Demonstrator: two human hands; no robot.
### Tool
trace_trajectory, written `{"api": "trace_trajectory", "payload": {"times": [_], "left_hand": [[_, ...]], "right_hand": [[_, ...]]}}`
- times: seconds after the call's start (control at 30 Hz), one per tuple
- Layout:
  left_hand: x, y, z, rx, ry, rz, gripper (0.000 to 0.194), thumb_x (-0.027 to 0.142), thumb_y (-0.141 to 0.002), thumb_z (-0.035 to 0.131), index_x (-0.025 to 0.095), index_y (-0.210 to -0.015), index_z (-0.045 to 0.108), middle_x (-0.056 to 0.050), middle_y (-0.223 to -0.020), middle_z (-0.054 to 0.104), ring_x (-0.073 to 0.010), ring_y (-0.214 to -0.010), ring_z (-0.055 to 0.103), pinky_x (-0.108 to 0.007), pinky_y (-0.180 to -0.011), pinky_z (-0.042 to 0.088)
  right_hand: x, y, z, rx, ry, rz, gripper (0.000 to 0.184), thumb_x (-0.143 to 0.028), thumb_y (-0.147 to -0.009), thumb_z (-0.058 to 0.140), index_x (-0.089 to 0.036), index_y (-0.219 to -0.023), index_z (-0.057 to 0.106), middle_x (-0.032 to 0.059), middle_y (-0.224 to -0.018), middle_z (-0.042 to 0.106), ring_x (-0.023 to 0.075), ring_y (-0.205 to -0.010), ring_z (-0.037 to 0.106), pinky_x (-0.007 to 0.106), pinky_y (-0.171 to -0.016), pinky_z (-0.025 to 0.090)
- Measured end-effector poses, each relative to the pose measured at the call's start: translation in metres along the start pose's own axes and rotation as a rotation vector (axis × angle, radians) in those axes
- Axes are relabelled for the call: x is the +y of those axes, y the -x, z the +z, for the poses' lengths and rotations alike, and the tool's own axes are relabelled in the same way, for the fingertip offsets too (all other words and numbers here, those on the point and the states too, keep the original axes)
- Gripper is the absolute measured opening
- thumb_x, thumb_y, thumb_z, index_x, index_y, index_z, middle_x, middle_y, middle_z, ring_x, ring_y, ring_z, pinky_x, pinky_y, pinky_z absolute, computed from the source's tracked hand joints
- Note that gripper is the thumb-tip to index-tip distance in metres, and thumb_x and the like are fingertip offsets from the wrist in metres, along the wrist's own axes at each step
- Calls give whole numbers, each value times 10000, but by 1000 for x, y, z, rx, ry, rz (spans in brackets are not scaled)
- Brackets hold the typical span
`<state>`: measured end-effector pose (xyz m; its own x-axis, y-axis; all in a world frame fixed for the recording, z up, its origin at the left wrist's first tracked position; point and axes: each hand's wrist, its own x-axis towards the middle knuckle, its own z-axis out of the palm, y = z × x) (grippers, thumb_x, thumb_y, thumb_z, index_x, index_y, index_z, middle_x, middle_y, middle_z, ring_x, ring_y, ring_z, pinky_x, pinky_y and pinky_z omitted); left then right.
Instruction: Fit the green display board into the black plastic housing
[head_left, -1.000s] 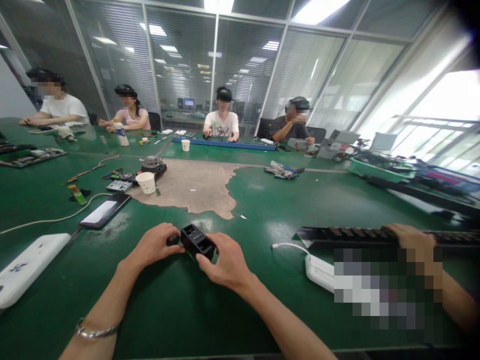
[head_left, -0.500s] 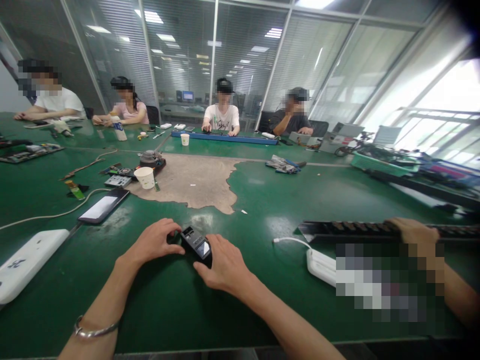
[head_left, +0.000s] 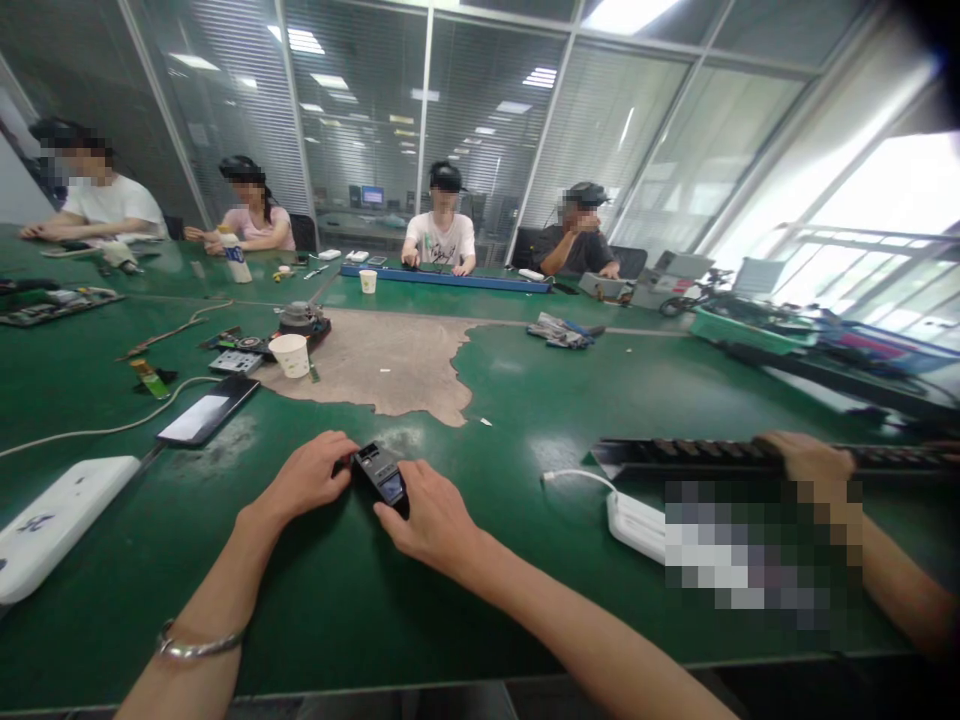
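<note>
Gripping the near end of a small black box (head_left: 380, 481) between thumb and fingers, the right hand (head_left: 433, 512) hides part of its right side. The left hand (head_left: 309, 478) is curled at the box's far left end; whether its fingers pinch or merely brush it cannot be told. The box's underside is out of sight, so contact with the green table (head_left: 360, 625) is unclear. Blurred squares hide much of a white case (head_left: 634, 527) and part of another person's arm, whose hand (head_left: 810, 462) rests on a long black strip (head_left: 690, 457). A white power bank (head_left: 64, 525) meets the left picture edge. Green tabletop stretches from the right hand to the white case, and between the forearms down to the near edge.
</note>
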<state>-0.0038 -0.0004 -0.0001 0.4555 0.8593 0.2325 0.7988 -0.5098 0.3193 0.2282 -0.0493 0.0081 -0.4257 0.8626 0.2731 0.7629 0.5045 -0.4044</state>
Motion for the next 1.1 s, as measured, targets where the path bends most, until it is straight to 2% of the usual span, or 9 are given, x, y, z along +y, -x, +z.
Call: {"api": "trace_trajectory", "payload": {"times": [0.13,0.3,0.53,0.73,0.83,0.93,1.1], "left_hand": [[1,1,0,21,-16,-6,192,159,-814,520,220,-946,646,-49,-889,597,-226,-897,547,-335,-806,448],[2,1,0,24,-41,-20,138,188,-837,519,217,-896,640,-53,-883,593,-224,-887,547,-334,-791,451],[-2,1,1,31,-64,-30,139,229,-869,519,216,-943,635,-55,-876,596,-225,-877,549,-337,-782,441],[-2,1,-1,27,-82,-41,118,248,-882,499,206,-879,609,-52,-844,587,-214,-830,546,-318,-732,434],[0,2,-2,32,-69,-34,131,171,-844,487,210,-882,606,-46,-845,589,-211,-836,545,-320,-743,433],[2,3,-3,22,-36,-33,231,108,-770,493,215,-937,610,-35,-850,590,-206,-831,547,-323,-753,435],[5,2,-3,-3,32,-18,305,111,-724,502,218,-992,601,-34,-885,600,-210,-852,555,-338,-782,444]], "right_hand": [[0,0,8,63,-22,21,325,-387,-841,600,-189,-1088,529,81,-983,578,237,-913,576,357,-821,476],[5,4,12,99,-145,12,417,-394,-839,626,-200,-1187,504,76,-1046,574,229,-951,570,356,-858,483],[8,4,7,123,-245,6,336,-354,-801,675,-206,-1080,561,58,-990,576,212,-898,567,338,-816,489],[4,4,-6,187,-326,-18,337,-325,-802,656,-216,-1107,562,46,-985,569,192,-862,560,305,-759,489],[6,0,-16,250,-364,-25,354,-318,-816,632,-211,-1145,555,53,-993,579,184,-845,563,287,-724,488],[15,-6,-22,311,-369,21,372,-308,-827,610,-198,-1178,553,65,-1007,589,185,-839,572,274,-692,487],[34,-14,-20,302,-271,123,309,-290,-800,631,-197,-1094,610,60,-988,616,200,-869,586,313,-782,485]]}}
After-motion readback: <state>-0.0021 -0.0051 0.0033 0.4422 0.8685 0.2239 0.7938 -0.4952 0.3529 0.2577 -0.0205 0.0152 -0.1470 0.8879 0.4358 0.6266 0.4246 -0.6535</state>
